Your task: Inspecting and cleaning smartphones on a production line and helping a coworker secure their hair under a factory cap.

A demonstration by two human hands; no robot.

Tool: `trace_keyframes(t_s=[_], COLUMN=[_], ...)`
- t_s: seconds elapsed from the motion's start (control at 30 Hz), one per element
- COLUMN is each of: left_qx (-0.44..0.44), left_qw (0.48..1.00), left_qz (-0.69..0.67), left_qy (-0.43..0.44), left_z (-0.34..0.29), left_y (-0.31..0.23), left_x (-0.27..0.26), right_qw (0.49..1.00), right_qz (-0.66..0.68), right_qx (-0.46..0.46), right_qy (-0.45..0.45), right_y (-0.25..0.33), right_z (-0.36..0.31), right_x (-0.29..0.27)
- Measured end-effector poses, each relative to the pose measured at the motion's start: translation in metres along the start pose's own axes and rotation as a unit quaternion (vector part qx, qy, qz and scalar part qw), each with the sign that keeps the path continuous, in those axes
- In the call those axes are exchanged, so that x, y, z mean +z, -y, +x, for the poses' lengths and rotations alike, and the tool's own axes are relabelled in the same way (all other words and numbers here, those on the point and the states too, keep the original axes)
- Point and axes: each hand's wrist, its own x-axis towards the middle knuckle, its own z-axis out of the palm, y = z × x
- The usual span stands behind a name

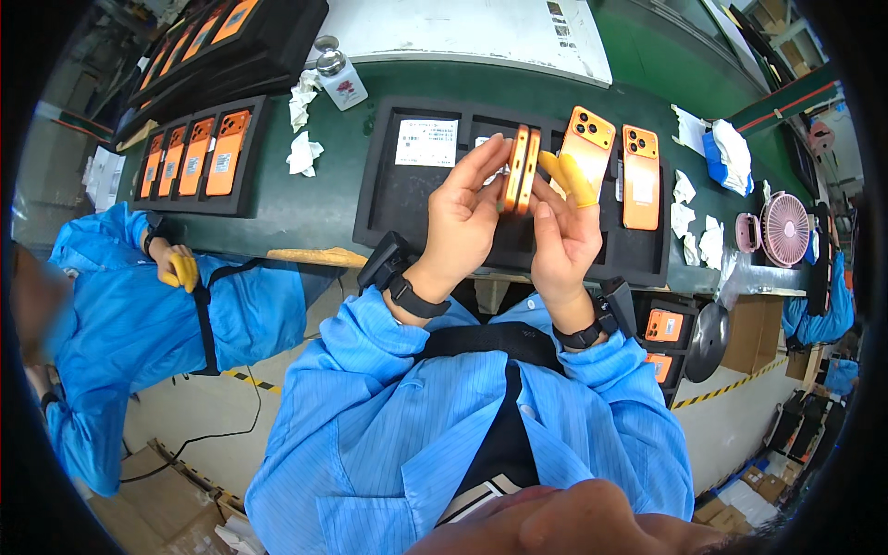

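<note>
Over a black foam tray (375,208), two orange phones (511,180) are held upright, edge-on to me and side by side. My left hand (460,222) is closed on them from the left, its fingers along the left phone's outer face. From the right, my right hand (566,242) grips them, yellow finger cots (575,180) on some of its fingers. Whether the two phones touch along their whole length, I cannot tell. Right of my hands, one orange phone (590,139) leans with its camera side up, and another orange phone (640,178) lies in the tray's right part.
A white printed sheet (426,142) lies in the tray. Left stand a pump bottle (341,80), crumpled tissues (303,154) and another tray of orange phones (222,155). At the right are a tissue pack (728,159) and a pink fan (784,229). A co-worker's gloved-finger hand (176,265) is at left.
</note>
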Motion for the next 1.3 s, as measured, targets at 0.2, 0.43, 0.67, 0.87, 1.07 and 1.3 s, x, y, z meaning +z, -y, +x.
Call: trace_keyframes(t_s=[0.2,0.43,0.67,0.87,1.07,1.3], left_qx=[0.017,0.022,0.014,0.005,0.005,0.007], left_qw=[0.999,0.999,0.998,0.998,0.998,0.998], left_qz=[-0.031,-0.001,0.041,0.039,0.038,0.036], left_qy=[0.019,-0.032,-0.047,-0.052,-0.055,-0.053], left_z=[0.005,0.018,0.036,0.039,0.039,0.037], left_y=[0.006,0.005,0.002,0.0,0.0,0.002], left_x=[-0.002,0.003,0.001,0.002,0.001,0.001], right_qw=[0.999,0.999,0.997,0.997,0.998,0.998], right_qz=[-0.044,-0.049,-0.073,-0.075,-0.063,-0.042], right_qx=[-0.023,-0.014,0.014,0.022,0.028,0.055], right_qy=[0.017,0.004,0.006,-0.003,-0.002,0.003], right_y=[-0.002,-0.002,-0.008,-0.009,-0.009,-0.004], right_z=[0.002,0.019,0.039,0.041,0.041,0.038], right_x=[-0.003,0.006,0.01,0.012,0.012,0.012])
